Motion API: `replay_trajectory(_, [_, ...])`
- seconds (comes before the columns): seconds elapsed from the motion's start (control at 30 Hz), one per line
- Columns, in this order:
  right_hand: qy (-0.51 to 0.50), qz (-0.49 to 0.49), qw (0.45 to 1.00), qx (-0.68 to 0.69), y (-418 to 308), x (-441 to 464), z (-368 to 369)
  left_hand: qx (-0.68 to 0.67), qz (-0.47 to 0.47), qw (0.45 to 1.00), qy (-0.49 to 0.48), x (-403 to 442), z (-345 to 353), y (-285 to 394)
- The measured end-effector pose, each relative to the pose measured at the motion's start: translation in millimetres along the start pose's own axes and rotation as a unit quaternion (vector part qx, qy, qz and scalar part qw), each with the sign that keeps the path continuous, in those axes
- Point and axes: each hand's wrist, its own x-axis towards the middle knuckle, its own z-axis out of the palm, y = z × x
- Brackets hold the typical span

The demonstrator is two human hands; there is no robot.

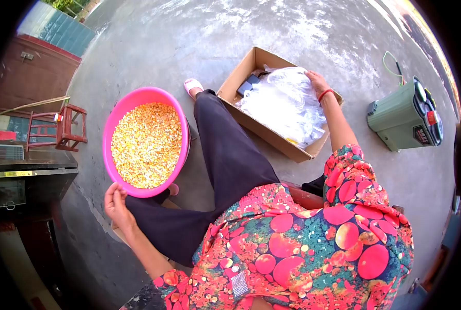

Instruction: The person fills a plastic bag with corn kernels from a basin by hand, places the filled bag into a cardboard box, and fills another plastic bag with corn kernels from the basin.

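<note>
My right hand reaches into a cardboard box, its fingers closed on the edge of a pile of thin white plastic bags. A red band circles that wrist. At the left, my left hand is beside the near rim of a pink basin, fingers curled together as in a pinch. Whether anything is between them, I cannot make out. Loose yellow corn kernels fill much of the basin. Inside the box, a dark device lies at the left of the bags.
A grey-green lidded bin stands on the concrete floor to the right. On the left are a small reddish wooden chair, a stick and a dark cabinet. My legs spread between basin and box.
</note>
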Motion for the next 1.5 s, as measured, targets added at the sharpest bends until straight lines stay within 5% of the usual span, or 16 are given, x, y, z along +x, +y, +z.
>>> replay_trajectory(0.17, [-0.032,0.066,0.983,0.169,-21,3,13,-0.091,-0.047,0.982,-0.161,-33,85,-10])
replay_trajectory(0.37, [-0.267,0.009,0.919,0.291,-75,-68,137,-0.239,-0.205,0.897,-0.31,-69,152,-19])
replay_trajectory(0.43, [-0.329,-0.003,0.903,0.275,-82,-109,188,-0.257,-0.215,0.884,-0.326,-76,163,-19])
replay_trajectory(0.53, [-0.57,0.031,0.778,0.263,-68,-166,245,-0.348,-0.255,0.85,-0.303,-79,165,-27])
replay_trajectory(0.63, [-0.661,0.002,0.747,0.062,-54,-202,274,-0.426,-0.223,0.84,-0.251,-82,160,-28])
replay_trajectory(0.87, [-0.574,-0.03,0.818,0.009,-73,-168,244,-0.355,-0.121,0.927,0.028,-66,112,-29])
replay_trajectory(0.93, [-0.599,-0.076,0.784,-0.146,-80,-148,232,-0.352,-0.099,0.931,0.013,-67,105,-30])
replay_trajectory(1.03, [-0.572,-0.141,0.802,-0.094,-86,-160,231,-0.345,-0.076,0.935,-0.043,-73,102,-20])
replay_trajectory(1.33, [-0.629,-0.008,0.776,-0.041,-51,-180,268,-0.242,-0.074,0.949,-0.186,-90,98,-12])
replay_trajectory(1.4, [-0.549,-0.145,0.813,-0.129,-41,-185,269,-0.222,-0.076,0.953,-0.19,-95,96,5])
replay_trajectory(1.5, [-0.546,-0.138,0.816,-0.129,-31,-200,271,-0.22,-0.082,0.944,-0.231,-99,92,6])
